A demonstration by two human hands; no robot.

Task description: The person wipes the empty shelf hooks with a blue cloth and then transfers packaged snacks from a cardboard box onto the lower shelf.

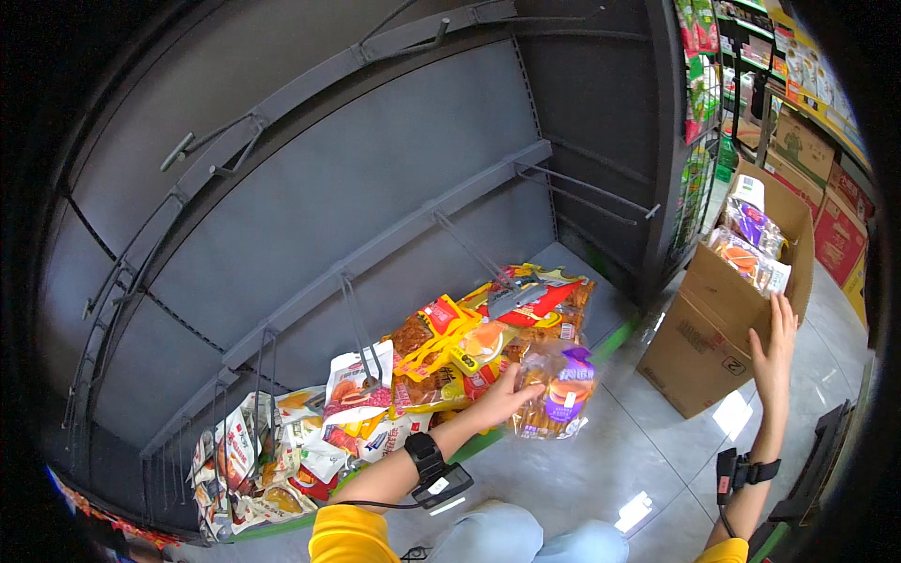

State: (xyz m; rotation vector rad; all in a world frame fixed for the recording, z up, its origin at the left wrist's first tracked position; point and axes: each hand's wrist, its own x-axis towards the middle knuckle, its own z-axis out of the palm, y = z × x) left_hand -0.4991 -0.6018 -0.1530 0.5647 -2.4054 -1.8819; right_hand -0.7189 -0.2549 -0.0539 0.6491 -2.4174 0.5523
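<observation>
My left hand [519, 390] grips the side of a clear snack bag with a purple label [569, 394], held above the floor at the shelf's front edge. My right hand [774, 345], fingers spread, is at the near side of an open cardboard box [704, 338]; whether it touches the box I cannot tell. In that box lie several packs, among them a purple-and-clear pack [753, 224] and a pack with an orange picture [739, 253]. Left of my left hand, yellow and red snack bags [429, 331] and white snack bags [243, 450] are heaped on the bottom shelf.
Bare metal display hooks [457, 236] stick out from a rail [394, 243] on the grey back panel, some over the heaped bags. A dark side panel [598, 105] stands between the shelf and the box. More cartons [838, 232] are stacked at the far right.
</observation>
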